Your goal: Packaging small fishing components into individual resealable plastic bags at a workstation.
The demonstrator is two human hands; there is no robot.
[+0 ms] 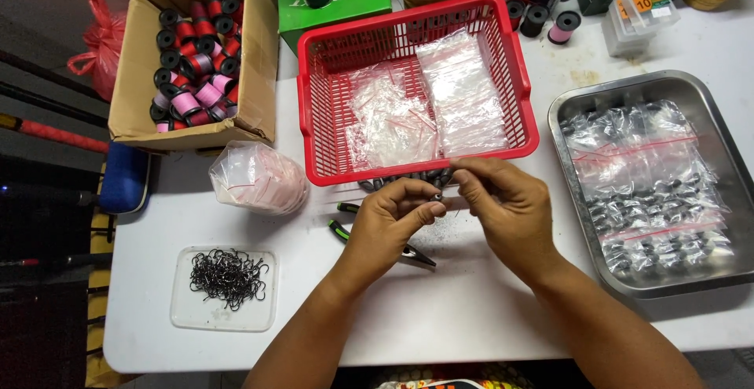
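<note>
Both hands pinch small dark sinker [434, 197] between fingertips: left hand [389, 228], right hand [506, 208]. Keep grip low over counter [440, 310] (pliers [369, 241] underneath, handy).

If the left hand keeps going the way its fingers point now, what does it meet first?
The left hand points up and right, toward the right hand. It would probably meet the small dark weight pinched between them and the right hand's fingertips; beyond those lie the loose dark weights beside the red basket.

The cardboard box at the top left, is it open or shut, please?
Open: the cardboard box has its flaps up, showing thread spools inside.
</note>
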